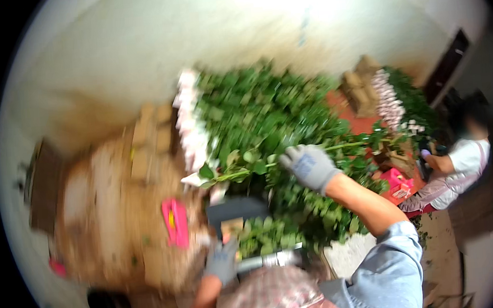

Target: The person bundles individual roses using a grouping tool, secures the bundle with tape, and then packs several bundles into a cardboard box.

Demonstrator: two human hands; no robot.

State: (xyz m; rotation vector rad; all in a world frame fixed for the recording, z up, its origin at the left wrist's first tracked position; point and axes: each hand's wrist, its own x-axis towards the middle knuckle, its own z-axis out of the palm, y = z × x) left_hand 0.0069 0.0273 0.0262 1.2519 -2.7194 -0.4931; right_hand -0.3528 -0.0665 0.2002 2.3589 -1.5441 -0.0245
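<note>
Right grip: my gloved fingers curl over a leafy cut stem, seemingly pinching it.
Stem: under my right hand, the nearer one; long axis left to right, across the foliage pile.
Left grip: lower left, apart from it; blurred, can't tell if spread.
</note>
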